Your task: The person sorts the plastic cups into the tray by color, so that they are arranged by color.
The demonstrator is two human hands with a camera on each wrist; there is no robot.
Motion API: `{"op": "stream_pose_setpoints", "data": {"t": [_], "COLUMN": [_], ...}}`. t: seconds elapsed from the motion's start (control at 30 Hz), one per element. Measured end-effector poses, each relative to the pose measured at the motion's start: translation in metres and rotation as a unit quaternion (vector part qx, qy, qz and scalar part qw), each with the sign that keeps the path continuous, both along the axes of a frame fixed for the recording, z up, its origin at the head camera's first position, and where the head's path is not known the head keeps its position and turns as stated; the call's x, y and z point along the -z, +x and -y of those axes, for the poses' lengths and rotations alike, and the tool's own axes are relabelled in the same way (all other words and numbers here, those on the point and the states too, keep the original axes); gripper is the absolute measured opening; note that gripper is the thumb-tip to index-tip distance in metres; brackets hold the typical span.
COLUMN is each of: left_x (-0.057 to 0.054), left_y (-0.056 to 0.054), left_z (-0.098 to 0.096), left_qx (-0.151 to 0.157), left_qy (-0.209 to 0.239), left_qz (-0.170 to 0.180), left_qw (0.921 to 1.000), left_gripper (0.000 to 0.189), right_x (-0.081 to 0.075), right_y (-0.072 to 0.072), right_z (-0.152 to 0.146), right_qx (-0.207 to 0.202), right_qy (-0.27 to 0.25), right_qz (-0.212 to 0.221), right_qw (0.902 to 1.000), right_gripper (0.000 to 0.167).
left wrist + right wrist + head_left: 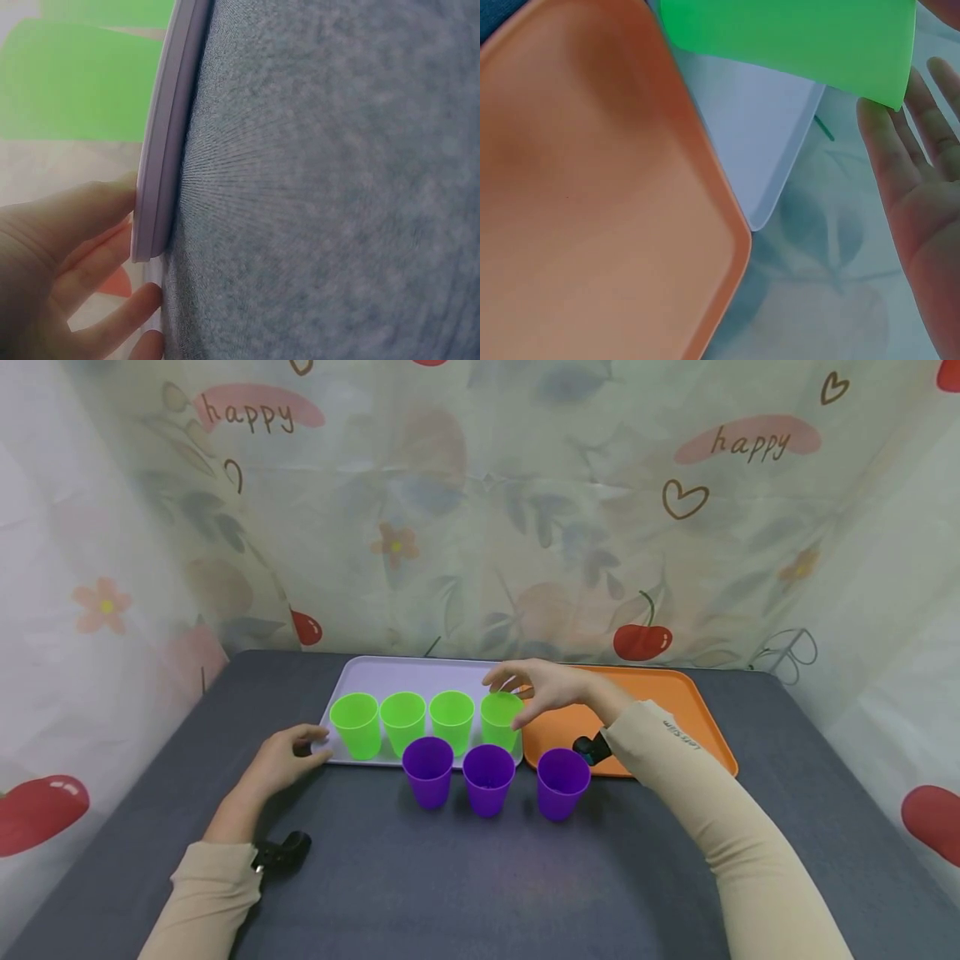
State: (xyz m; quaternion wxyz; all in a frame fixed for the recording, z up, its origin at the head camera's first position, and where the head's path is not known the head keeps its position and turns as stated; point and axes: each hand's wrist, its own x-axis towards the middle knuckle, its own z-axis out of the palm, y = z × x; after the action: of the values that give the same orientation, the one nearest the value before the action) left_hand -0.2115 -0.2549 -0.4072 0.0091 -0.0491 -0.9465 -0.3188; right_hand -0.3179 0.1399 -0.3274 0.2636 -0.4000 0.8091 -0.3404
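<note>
Rightmost green cup [497, 727]: upright on the lilac tray [420, 672], at its right end. Smooth, translucent-looking plastic, round mouth, wall tapering to a narrower base. Right hand [558, 685] set about its rim, fingers extended and loosely parted, neither clenched nor closed round the wall; one fingertip appears at the rim, firm contact cannot be told.

Left hand [281, 760] at the tray's near left corner, fingers relaxed, thumb and index finger touching the thin raised edge; no clenching seen. Tray: rounded corners, smooth rim.

Three other green cups [405, 722] of the same shape continue the row leftward. In front, three purple cups [428, 772], glossy and similarly tapered, stand upright on the counter [420, 877]; the right one sits farther off from the other two. Counter covering dark grey, fine speckled grain. Orange tray [645, 693], smooth, rounded corners, right beside the lilac one. Printed sheet [480, 527] behind, lightly creased.
</note>
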Motion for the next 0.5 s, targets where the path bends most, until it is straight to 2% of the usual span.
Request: {"op": "stream_pose_setpoints", "data": {"t": [0.5], "left_x": [0.0001], "left_y": [0.0002], "left_z": [-0.0001], "left_qx": [0.004], "left_qy": [-0.003], "left_qz": [-0.004], "left_qw": [1.0], "left_gripper": [0.04], "right_x": [0.0035], "right_y": [-0.0019], "right_z": [-0.0028], "right_qx": [-0.009], "right_qy": [-0.011], "right_qz": [-0.002], "right_qw": [0.9999], "right_gripper": [0.076]}}
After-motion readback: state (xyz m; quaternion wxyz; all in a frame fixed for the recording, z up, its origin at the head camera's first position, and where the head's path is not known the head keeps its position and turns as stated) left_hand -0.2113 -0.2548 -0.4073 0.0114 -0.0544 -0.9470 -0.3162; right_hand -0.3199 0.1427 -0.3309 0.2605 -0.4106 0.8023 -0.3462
